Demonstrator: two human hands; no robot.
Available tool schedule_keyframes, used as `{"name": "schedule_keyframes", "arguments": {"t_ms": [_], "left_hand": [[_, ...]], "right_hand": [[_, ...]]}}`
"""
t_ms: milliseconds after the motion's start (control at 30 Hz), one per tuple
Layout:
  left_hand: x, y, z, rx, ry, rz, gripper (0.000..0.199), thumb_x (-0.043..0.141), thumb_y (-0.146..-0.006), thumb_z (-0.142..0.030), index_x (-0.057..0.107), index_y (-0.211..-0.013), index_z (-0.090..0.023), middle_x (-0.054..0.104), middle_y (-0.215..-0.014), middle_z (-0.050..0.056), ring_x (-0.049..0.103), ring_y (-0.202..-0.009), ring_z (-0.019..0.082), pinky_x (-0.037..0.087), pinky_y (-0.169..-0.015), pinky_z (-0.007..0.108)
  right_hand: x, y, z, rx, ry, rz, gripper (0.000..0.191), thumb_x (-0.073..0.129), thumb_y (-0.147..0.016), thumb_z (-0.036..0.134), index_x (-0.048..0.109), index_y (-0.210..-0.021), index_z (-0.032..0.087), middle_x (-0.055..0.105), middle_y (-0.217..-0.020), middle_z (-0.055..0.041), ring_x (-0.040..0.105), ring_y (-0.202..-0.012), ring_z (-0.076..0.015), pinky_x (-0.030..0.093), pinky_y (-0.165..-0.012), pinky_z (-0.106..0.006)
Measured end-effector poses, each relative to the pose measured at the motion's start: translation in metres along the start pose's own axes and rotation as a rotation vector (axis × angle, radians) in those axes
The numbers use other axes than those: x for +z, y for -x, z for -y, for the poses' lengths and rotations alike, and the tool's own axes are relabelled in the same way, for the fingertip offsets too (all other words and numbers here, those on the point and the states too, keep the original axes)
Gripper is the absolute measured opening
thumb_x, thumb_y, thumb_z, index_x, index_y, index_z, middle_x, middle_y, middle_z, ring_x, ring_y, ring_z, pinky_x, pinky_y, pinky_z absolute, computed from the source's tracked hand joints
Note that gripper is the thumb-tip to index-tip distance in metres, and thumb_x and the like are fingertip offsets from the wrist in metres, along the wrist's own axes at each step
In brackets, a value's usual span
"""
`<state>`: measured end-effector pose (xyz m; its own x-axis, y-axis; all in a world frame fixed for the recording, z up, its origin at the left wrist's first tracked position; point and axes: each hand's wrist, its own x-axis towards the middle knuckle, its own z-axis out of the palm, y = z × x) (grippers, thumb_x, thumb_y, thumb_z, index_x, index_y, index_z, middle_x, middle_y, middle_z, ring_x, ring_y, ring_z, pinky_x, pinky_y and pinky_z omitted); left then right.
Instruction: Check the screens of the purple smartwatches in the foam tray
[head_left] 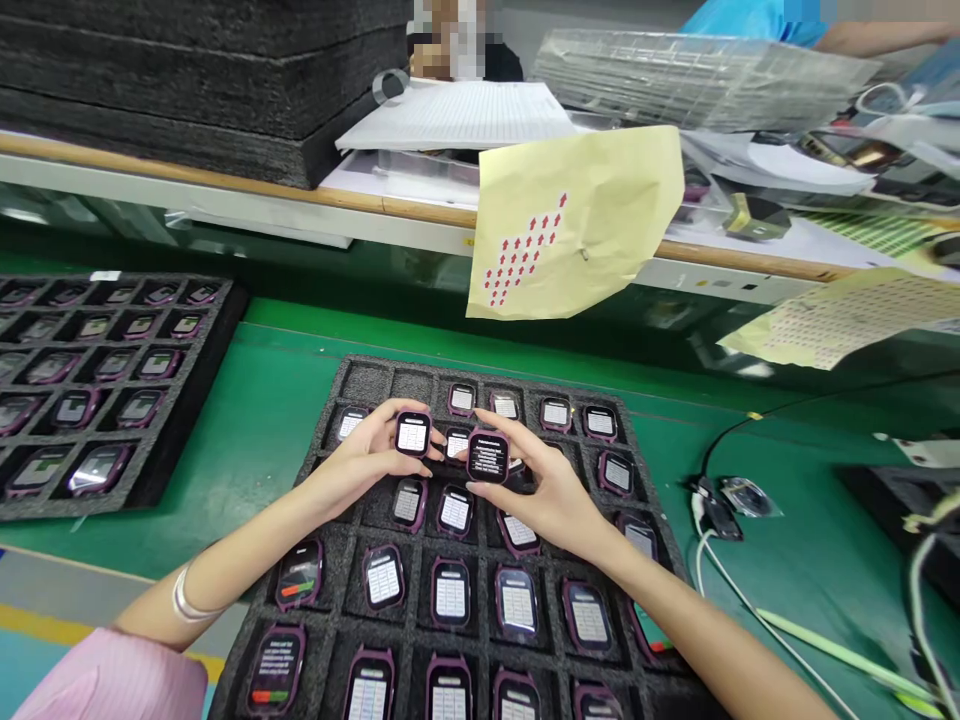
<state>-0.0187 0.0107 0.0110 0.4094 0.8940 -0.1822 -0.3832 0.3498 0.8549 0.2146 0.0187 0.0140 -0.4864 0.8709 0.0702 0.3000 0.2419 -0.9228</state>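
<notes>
My left hand [381,440] is closed on a purple smartwatch body [412,434] whose screen shows a white table. Close beside it, my right hand [536,475] grips another purple smartwatch body [488,457] by its edges; white text lines fill its dark screen. Both watches are held just above a black foam tray [365,380] with square compartments. Many compartments hold similar strapless watches, such as one lit watch [451,592] with a white table and one [300,572] with a red and green bar. My hands and forearms hide part of the tray.
A second foam tray of watches [154,440] lies at left on the green table [277,400]. Stacked black foam [225,90] and papers [465,115] sit on the shelf, where a yellow arrow-sticker sheet [600,210] hangs. White cables [739,590] run at right. Another person's arm [885,36] shows behind.
</notes>
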Motion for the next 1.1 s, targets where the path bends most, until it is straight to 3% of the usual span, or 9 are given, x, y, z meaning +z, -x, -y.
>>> {"name": "schedule_keyframes", "arguments": {"t_ms": [67, 167, 267, 333, 467, 667, 867, 1100], "left_hand": [[-0.0002, 0.0, 0.0006, -0.006, 0.002, 0.0, 0.049, 0.066, -0.07, -0.005, 0.051, -0.114, -0.019, 0.066, -0.105, 0.01, 0.062, -0.094, 0.021, 0.051, -0.078, 0.032], [0.0007, 0.0003, 0.0002, -0.017, 0.0, -0.015, 0.05, 0.066, -0.069, -0.006, 0.051, -0.115, -0.019, 0.066, -0.102, 0.009, 0.063, -0.093, 0.022, 0.051, -0.077, 0.033], [0.0023, 0.0007, -0.001, -0.027, 0.007, -0.031, 0.055, 0.066, -0.068, -0.005, 0.05, -0.118, -0.019, 0.066, -0.097, 0.007, 0.065, -0.091, 0.023, 0.051, -0.08, 0.035], [0.0029, 0.0008, -0.0013, -0.03, 0.016, -0.031, 0.058, 0.066, -0.067, -0.005, 0.049, -0.12, -0.019, 0.065, -0.097, 0.007, 0.065, -0.091, 0.023, 0.051, -0.081, 0.036], [0.0026, 0.0009, -0.0003, -0.04, 0.01, 0.004, 0.056, 0.066, -0.068, -0.006, 0.049, -0.12, -0.018, 0.065, -0.104, 0.01, 0.064, -0.098, 0.026, 0.05, -0.086, 0.039], [0.0023, 0.0027, 0.0015, -0.046, 0.032, 0.034, 0.049, 0.064, -0.07, -0.011, 0.052, -0.117, -0.019, 0.062, -0.117, 0.014, 0.062, -0.106, 0.031, 0.047, -0.092, 0.047], [0.0028, 0.0026, 0.0037, -0.04, 0.029, 0.067, 0.046, 0.063, -0.07, -0.013, 0.052, -0.114, -0.018, 0.065, -0.111, 0.014, 0.062, -0.104, 0.03, 0.047, -0.091, 0.047], [0.0012, -0.0005, 0.0062, -0.09, 0.023, 0.03, 0.045, 0.053, -0.072, -0.009, 0.051, -0.116, -0.016, 0.066, -0.091, 0.009, 0.064, -0.082, 0.022, 0.054, -0.068, 0.034]], "right_hand": [[-0.0001, 0.0008, 0.0009, -0.005, 0.065, -0.043, 0.062, 0.074, -0.077, 0.023, 0.049, -0.134, 0.026, 0.064, -0.109, -0.0071, 0.064, -0.091, -0.0244, 0.054, -0.083, -0.041], [0.0006, 0.0014, 0.0024, 0.069, -0.073, -0.012, 0.062, 0.074, -0.078, 0.021, 0.047, -0.134, 0.026, 0.066, -0.084, -0.0019, 0.064, -0.063, -0.0176, 0.056, -0.055, -0.03], [0.0015, 0.0005, 0.0029, 0.201, -0.325, 0.06, 0.064, 0.072, -0.078, 0.017, 0.042, -0.134, 0.025, 0.067, -0.091, -0.0035, 0.067, -0.056, -0.0155, 0.051, -0.04, -0.022], [0.0014, -0.0009, 0.0025, 0.257, -0.477, 0.092, 0.066, 0.072, -0.076, 0.014, 0.041, -0.133, 0.025, 0.066, -0.104, -0.0073, 0.071, -0.067, -0.0186, 0.053, -0.042, -0.02], [0.0, -0.0034, 0.0023, 0.234, -0.702, 0.129, 0.07, 0.073, -0.075, 0.012, 0.039, -0.135, 0.023, 0.064, -0.114, -0.0109, 0.07, -0.089, -0.0231, 0.06, -0.066, -0.029], [0.0026, -0.0021, 0.006, 0.194, -0.643, -0.005, 0.04, 0.064, -0.086, 0.023, 0.052, -0.124, 0.02, 0.069, -0.099, -0.0085, 0.072, -0.072, -0.0209, 0.06, -0.054, -0.027], [0.0059, -0.0001, 0.006, 0.194, -0.573, -0.061, 0.034, 0.067, -0.085, 0.028, 0.055, -0.115, 0.019, 0.071, -0.09, -0.0066, 0.071, -0.06, -0.0179, 0.055, -0.046, -0.022], [0.0042, 0.0026, 0.0049, 0.151, -0.614, -0.03, 0.029, 0.056, -0.092, 0.031, 0.056, -0.118, 0.019, 0.071, -0.093, -0.0086, 0.072, -0.064, -0.0209, 0.056, -0.047, -0.025]]}}
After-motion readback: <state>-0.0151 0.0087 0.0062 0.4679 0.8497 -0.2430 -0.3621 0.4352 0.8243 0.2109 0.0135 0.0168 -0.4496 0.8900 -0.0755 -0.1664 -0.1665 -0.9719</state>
